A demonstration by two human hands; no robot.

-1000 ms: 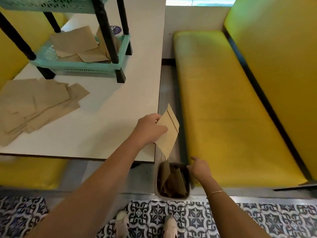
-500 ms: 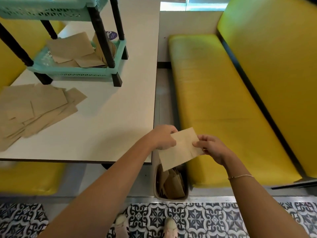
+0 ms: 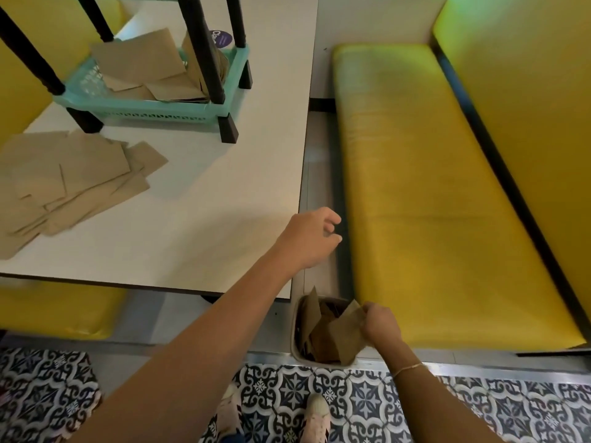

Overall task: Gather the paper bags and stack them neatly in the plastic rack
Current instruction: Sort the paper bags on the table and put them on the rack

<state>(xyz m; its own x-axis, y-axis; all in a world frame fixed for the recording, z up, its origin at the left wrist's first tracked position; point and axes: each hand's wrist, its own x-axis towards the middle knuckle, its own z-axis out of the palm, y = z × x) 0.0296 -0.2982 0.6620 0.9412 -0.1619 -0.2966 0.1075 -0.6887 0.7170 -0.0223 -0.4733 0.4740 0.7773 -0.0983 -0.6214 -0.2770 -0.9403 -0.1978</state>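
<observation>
Your right hand (image 3: 380, 324) pinches a brown paper bag (image 3: 347, 334) by its upper edge, fingers curled round it, right over the bin (image 3: 295, 330) on the floor. The bag hangs tilted, its lower part down among more bags (image 3: 315, 318) that stand loosely on edge inside the bin. The bin sits in the gap between the table (image 3: 198, 203) and the yellow bench (image 3: 447, 193), just by the bench's near corner.

Your left hand (image 3: 311, 238) hovers higher up, off the table's near right corner, fingers loosely curled and holding nothing.

On the table's left side a loose pile of bags (image 3: 64, 183) lies flat, fanned out and overlapping, some running past the left edge of view. Behind it, on the far part of the table, stands the rack (image 3: 153, 107): teal perforated shelves on black posts. Its bottom shelf holds several bags (image 3: 140, 62) lying flat and askew, with one or two leaning upright against the right post. A round purple sticker (image 3: 220, 38) shows just behind the rack.

A thin bracelet (image 3: 407, 369) circles your right wrist. Your shoes (image 3: 316, 417) stand on patterned blue-and-white tiles (image 3: 479, 410) below the bin.
</observation>
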